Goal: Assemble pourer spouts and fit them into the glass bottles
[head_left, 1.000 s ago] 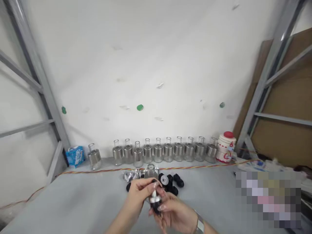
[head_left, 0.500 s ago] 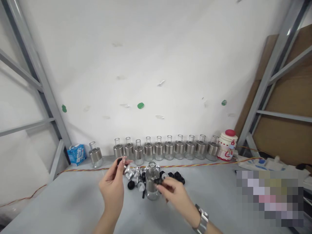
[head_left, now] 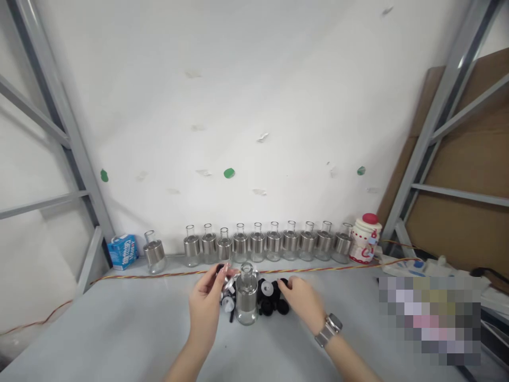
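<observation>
A glass bottle with a metal band [head_left: 247, 297] stands upright between my hands, its neck uncovered. My left hand [head_left: 207, 294], left of the bottle, pinches a small black cap [head_left: 219, 269] above loose white and silvery stopper pieces [head_left: 228, 303]. At the right end of the pile, the fingers of my right hand [head_left: 302, 300] are closed at a black cap [head_left: 283, 282], which they partly hide. More black caps [head_left: 266, 307] and a white disc-shaped piece [head_left: 266, 288] lie between that hand and the bottle.
A row of similar bottles [head_left: 257, 243] lines the wall, with another bottle [head_left: 154, 253] farther left. A blue carton [head_left: 123, 252] stands at the back left, a red-lidded white jar [head_left: 365, 239] at the back right. A twisted wire [head_left: 167, 275] crosses behind the pile.
My right hand has moved from the bottle's side rightwards to the black caps. My left hand has shifted right, nearer the bottle, still holding its black cap.
</observation>
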{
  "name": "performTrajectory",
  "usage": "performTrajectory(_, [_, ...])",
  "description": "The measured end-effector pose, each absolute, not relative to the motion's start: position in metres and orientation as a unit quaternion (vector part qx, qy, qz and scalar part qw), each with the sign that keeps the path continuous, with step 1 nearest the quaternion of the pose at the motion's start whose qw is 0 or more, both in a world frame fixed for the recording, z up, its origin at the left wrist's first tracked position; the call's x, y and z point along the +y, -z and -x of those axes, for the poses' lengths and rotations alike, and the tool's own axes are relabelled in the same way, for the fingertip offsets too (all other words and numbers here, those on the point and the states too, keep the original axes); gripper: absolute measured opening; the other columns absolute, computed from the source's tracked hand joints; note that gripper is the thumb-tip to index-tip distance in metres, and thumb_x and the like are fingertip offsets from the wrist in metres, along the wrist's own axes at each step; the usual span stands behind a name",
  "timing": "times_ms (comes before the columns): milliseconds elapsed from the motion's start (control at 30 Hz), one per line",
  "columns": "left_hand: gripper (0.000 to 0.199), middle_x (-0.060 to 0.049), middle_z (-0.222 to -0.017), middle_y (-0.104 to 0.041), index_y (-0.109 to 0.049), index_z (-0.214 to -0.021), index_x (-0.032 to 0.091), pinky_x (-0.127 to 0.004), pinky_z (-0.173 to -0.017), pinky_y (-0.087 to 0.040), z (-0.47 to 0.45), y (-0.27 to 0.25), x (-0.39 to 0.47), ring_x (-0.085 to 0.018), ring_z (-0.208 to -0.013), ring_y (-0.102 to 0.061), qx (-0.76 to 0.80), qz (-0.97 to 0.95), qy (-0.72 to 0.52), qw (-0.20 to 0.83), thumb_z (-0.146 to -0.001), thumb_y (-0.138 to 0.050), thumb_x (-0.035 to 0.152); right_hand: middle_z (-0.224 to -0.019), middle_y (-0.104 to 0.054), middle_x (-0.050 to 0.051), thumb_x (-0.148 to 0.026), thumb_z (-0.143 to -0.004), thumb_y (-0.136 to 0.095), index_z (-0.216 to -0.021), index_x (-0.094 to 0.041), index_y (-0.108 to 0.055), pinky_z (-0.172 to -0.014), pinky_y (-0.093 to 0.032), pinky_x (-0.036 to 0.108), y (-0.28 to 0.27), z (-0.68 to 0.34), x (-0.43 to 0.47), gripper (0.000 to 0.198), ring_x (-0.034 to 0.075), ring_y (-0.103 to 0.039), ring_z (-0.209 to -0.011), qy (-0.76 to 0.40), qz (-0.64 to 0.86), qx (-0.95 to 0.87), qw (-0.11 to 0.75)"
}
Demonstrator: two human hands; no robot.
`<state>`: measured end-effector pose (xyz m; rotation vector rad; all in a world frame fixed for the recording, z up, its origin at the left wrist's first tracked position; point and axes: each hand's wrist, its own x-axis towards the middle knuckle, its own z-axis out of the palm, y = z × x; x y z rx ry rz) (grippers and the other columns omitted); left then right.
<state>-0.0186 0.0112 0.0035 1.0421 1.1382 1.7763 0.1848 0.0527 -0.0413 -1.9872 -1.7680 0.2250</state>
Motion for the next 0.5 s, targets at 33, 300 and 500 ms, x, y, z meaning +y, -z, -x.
performTrajectory(33, [0.027, -0.004, -0.073, -0.07, -0.066, -0.086, 0.014, -0.024, -0.068, -0.05, 0.019, -0.003, 0.011, -0.019, -0.076, -0.064, 0.448, -0.413, -0.694, 0.384, -0.069, -0.062, 0.035, -0.058, -0.062, 0.007, -0.043, -0.079, -0.038, -0.057, -0.017, -0.056, -0.044, -0.023, 0.025, 0.041, -0.184, 0.052, 0.038, 0.018, -0.056, -0.052, -0.07, 0.726, -0.649, 0.215])
performTrajectory(300, [0.021, -0.005, -0.095, -0.068, -0.065, -0.092, 0.018, -0.024, -0.074, -0.051, 0.012, 0.011, -0.004, -0.02, -0.086, -0.063, 0.445, -0.588, -0.645, 0.202, -0.075, -0.057, 0.027, -0.053, -0.051, 0.001, -0.048, -0.084, -0.032, -0.056, -0.017, -0.049, -0.05, -0.029, 0.023, 0.017, -0.173, 0.028, 0.045, 0.012, -0.047, -0.051, -0.152, 0.59, -0.647, 0.458])
performTrajectory(500, [0.043, -0.01, -0.115, -0.058, -0.04, -0.122, 0.02, -0.032, -0.087, -0.046, 0.004, 0.033, -0.012, -0.022, -0.107, -0.053, 0.344, -0.738, -0.572, 0.098, -0.08, -0.047, 0.013, -0.046, -0.038, -0.005, -0.051, -0.086, -0.023, -0.064, -0.017, -0.047, -0.04, -0.028, 0.02, 0.026, -0.145, -0.001, 0.047, 0.008, -0.035, -0.04, -0.491, 0.376, -0.606, 0.5])
